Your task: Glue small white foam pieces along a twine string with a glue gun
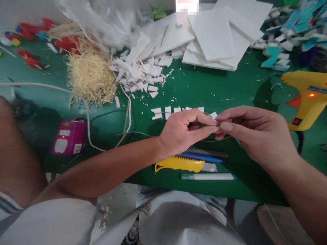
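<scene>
In front of me a thin string (138,133) carries a row of small white foam pieces (168,113), the leftmost with a notched end. My left hand (182,131) reaches across from the left, its thumb and forefinger pinched on the string. Facing it, my right hand (258,131) is closed too, its fingertips meeting the left ones at the string. A tilted white foam piece (213,116) sits right at the fingertips. What exactly lies between the fingers is mostly covered.
Below my hands lie a yellow cutter (180,164), a blue pen (201,157) and a white marker (209,176). A yellow glue gun (308,100) stands right. Left are a purple box (68,137) and straw shavings (90,76). Foam sheets (212,37) and scraps (140,75) lie behind.
</scene>
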The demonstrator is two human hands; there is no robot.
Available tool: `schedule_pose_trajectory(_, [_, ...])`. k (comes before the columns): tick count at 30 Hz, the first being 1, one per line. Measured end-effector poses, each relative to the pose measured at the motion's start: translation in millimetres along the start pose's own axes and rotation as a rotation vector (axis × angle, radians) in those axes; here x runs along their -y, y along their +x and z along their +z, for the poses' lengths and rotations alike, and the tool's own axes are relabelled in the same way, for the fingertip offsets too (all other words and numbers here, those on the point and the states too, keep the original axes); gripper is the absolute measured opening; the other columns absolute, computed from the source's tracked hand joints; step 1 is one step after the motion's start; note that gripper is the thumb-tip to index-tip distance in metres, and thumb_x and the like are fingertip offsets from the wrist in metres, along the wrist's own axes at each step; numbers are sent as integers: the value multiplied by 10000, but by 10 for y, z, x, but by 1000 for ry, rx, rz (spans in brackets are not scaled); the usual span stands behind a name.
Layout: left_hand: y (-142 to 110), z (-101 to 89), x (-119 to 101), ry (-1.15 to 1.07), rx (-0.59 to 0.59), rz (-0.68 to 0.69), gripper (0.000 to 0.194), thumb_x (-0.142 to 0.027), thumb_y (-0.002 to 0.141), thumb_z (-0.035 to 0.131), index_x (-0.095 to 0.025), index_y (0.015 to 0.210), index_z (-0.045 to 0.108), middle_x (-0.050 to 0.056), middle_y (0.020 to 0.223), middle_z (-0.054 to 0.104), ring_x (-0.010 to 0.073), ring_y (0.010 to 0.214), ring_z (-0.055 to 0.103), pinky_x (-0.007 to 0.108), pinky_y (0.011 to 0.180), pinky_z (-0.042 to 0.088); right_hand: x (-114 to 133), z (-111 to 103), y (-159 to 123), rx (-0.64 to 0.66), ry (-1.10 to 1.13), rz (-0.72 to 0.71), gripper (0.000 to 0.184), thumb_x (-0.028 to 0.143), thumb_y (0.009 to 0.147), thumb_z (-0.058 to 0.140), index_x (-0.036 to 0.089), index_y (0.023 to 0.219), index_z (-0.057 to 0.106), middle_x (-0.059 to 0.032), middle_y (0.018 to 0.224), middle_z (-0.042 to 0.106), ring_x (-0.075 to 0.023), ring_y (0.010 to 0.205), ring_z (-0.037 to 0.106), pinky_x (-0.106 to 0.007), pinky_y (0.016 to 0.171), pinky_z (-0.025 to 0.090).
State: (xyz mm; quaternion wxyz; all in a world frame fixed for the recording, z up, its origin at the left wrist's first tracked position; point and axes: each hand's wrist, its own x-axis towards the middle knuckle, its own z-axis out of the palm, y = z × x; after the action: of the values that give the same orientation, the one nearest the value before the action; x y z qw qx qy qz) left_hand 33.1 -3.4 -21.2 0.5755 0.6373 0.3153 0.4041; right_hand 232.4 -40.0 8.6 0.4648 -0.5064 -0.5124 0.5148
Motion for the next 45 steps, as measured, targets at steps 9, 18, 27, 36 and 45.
schedule_pose_trajectory(9, [7,9,-7,-66,-31,-45,205,-347,867,927,-186,800,819,1,791,797,52,596,579,180,517,403,-9,14,-82,-64,-171,-106,45,286,877,892,315,898,864,40,780,824,-138,634,778,-236,604,683])
schedule_pose_trajectory(18, [12,22,5,-102,-57,-144,278,-449,831,932,-195,808,822,-2,754,773,65,590,544,187,519,419,-80,-54,-101,-62,-598,-461,278,221,925,830,369,1159,807,-19,1119,839,-238,1006,817,-425,867,731])
schedule_pose_trajectory(27, [14,38,26,-168,-28,-134,270,-401,800,969,-197,797,791,-61,609,625,49,523,452,183,486,374,38,-5,-150,-83,-746,-525,315,130,1005,729,417,1109,807,40,946,854,-181,790,806,-338,694,689])
schedule_pose_trajectory(36, [18,20,-18,-35,48,-101,103,-310,851,847,-213,856,810,-99,533,389,63,504,360,224,480,298,-113,-72,-193,-101,-571,-482,301,214,1012,733,417,1206,840,38,866,826,-123,548,668,-276,489,577])
schedule_pose_trajectory(45, [7,32,-19,-27,-20,-19,72,-218,858,852,-206,795,819,-76,578,558,40,496,357,206,470,291,-85,-42,-123,-186,-443,-306,181,236,981,760,338,1116,823,54,669,679,-114,502,601,-265,456,492])
